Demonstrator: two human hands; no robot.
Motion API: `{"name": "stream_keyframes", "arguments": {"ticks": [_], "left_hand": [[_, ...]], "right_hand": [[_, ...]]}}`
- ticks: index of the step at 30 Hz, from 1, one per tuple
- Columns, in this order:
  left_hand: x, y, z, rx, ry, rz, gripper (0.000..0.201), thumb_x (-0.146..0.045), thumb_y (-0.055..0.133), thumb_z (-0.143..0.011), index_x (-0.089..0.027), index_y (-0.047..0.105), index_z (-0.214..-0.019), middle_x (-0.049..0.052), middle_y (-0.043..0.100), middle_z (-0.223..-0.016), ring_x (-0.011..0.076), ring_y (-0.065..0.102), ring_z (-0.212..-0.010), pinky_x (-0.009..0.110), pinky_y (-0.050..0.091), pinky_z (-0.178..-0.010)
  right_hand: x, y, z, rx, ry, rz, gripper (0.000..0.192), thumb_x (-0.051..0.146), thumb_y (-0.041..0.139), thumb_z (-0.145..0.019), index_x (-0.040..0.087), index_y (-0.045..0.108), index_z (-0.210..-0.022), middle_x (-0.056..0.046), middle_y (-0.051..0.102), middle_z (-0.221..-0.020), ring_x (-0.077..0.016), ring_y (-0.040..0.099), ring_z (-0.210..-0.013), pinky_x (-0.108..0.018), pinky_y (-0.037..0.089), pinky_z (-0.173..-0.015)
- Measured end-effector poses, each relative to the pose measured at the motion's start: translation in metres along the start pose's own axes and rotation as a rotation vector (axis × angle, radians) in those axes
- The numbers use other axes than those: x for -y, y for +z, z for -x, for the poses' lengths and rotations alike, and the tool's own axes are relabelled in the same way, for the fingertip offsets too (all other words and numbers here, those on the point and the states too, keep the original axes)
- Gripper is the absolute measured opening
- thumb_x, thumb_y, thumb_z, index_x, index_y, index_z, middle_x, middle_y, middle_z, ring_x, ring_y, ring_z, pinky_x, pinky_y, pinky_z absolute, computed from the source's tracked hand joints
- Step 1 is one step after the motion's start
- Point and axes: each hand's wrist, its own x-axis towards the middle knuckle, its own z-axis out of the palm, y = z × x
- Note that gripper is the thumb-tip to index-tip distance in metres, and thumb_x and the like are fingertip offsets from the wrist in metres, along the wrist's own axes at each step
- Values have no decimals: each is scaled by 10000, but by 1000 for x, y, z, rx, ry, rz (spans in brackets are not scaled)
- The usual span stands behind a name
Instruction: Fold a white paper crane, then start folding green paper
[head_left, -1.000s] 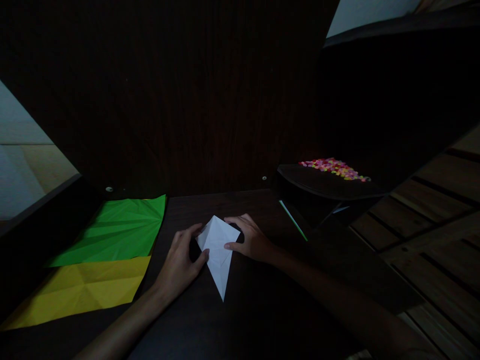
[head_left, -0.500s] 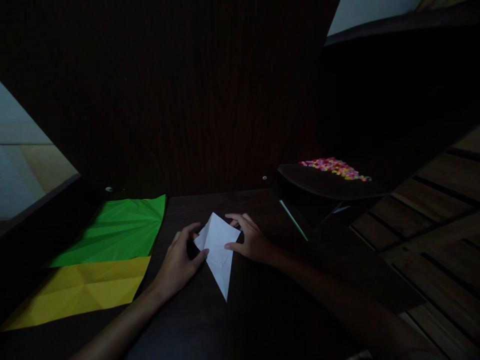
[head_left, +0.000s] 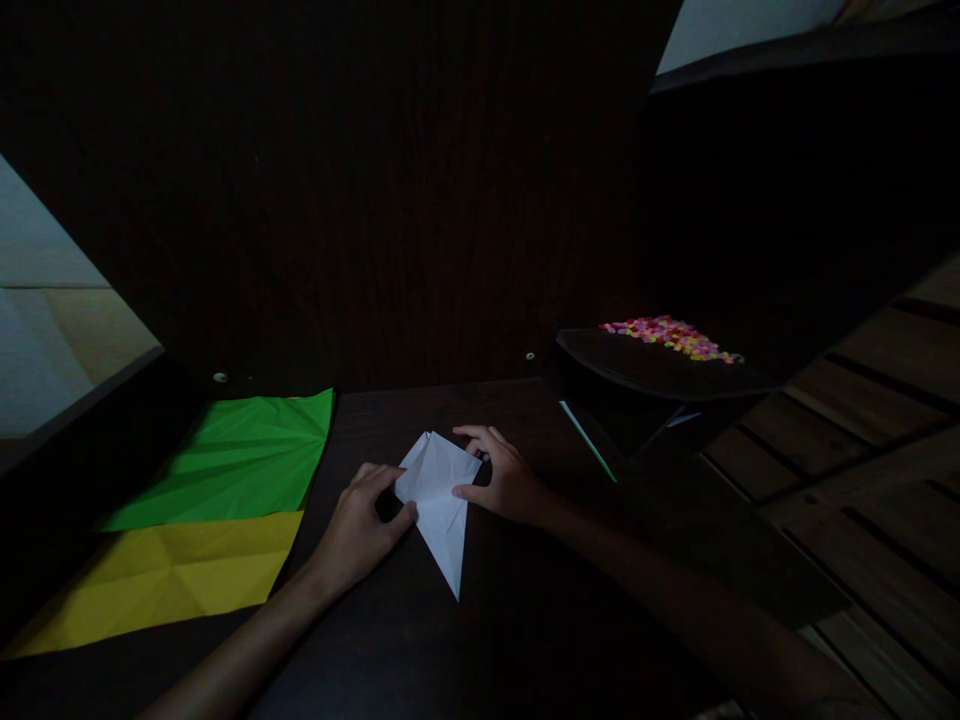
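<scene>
Head view looks down on a dark worktop (head_left: 517, 620), where I keep the white paper (head_left: 441, 500) flat in the middle, near me, so both hands can reach its edges. It is folded to a kite shape, the long point aimed toward me and the broad end on the far side. My left hand (head_left: 360, 525) sits at its left edge, fingers (head_left: 382, 475) curled over the corner and thumb pressed on the sheet, pinning that side down. My right hand (head_left: 506, 480) is at the right corner; thumb and forefinger are nearly closed on the edge there, pinching the top layer, which stands slightly lifted at the far tip. So neither hand is slack: both grip the paper lightly, the rest of each hand resting on the worktop.

Off to the left, well apart from my hands, lie a green sheet (head_left: 240, 455) and, nearer to me, a yellow sheet (head_left: 165, 575), both creased and spread flat, touching along one edge. On the right, farther away, a dark tray (head_left: 645, 365) carries a heap of small coloured bits (head_left: 667, 337). A thin green strip (head_left: 586, 440) lies by the tray's near left side.
</scene>
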Motion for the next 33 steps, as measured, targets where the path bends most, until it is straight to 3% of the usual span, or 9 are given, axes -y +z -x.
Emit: {"name": "stream_keyframes", "arguments": {"ticks": [7, 18, 24, 33], "left_hand": [[6, 3, 1, -36, 80, 26, 143, -206, 618, -767, -205, 686, -893, 34, 646, -838, 220, 598, -804, 324, 507, -705], [0, 3, 2, -71, 189, -17, 126, -162, 596, -791, -200, 685, -872, 35, 674, -830, 223, 591, -839, 346, 509, -730], [1, 1, 4, -59, 251, -69, 143, -135, 567, -826, -212, 681, -867, 28, 703, -860, 235, 565, -880, 393, 483, -781], [1, 1, 5, -56, 340, -133, 178, -87, 553, -812, -204, 663, -889, 45, 700, -895, 249, 539, -895, 411, 453, -775]], "right_hand": [[-3, 0, 1, 13, -91, 114, 450, 130, 764, -649, 194, 604, -1065, -47, 561, -959, -216, 531, -901, -375, 432, -824], [3, -2, 3, 33, -282, 209, 373, 95, 669, -724, 176, 608, -1083, -59, 650, -936, -235, 530, -919, -381, 344, -815], [2, -3, 2, 83, -386, 242, 124, 92, 640, -779, 183, 654, -863, -19, 693, -852, -221, 518, -910, -377, 310, -804], [-1, -3, 2, 127, -464, 267, 189, 77, 642, -728, 209, 697, -852, -15, 711, -892, -231, 512, -923, -395, 312, -810]]}}
